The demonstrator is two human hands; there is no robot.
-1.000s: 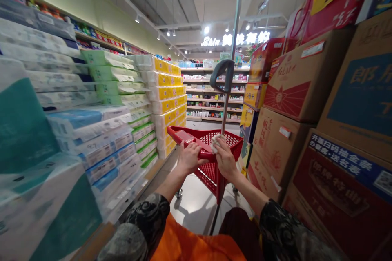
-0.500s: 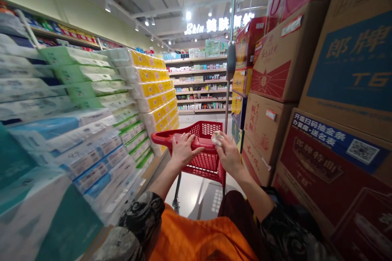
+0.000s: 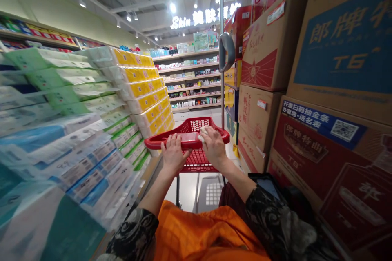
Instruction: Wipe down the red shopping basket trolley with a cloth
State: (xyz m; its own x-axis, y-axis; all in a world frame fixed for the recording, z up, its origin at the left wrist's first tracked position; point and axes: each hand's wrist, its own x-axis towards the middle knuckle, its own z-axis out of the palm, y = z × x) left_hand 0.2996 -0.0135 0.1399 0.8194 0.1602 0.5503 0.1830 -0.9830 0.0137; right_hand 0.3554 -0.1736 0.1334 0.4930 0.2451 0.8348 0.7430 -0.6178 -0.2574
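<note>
A red plastic shopping basket [image 3: 190, 125] on a wheeled frame stands in the aisle in front of me. My left hand [image 3: 173, 154] rests on its near red rim, fingers curled over the edge. My right hand [image 3: 212, 146] presses a crumpled white cloth [image 3: 202, 130] against the rim to the right of the left hand. A metal pole with a grey loop handle [image 3: 227, 51] rises from the basket's far right corner.
Stacked tissue and toilet paper packs [image 3: 92, 110] line the shelves on the left. Large cardboard boxes [image 3: 321, 89] are piled high on the right, close to my right arm. Far shelves [image 3: 196, 85] of small products close the aisle under a lit sign.
The basket has turned from tilted to level and square to me. Both hands stayed on the near rim, the right one still on the white cloth.
</note>
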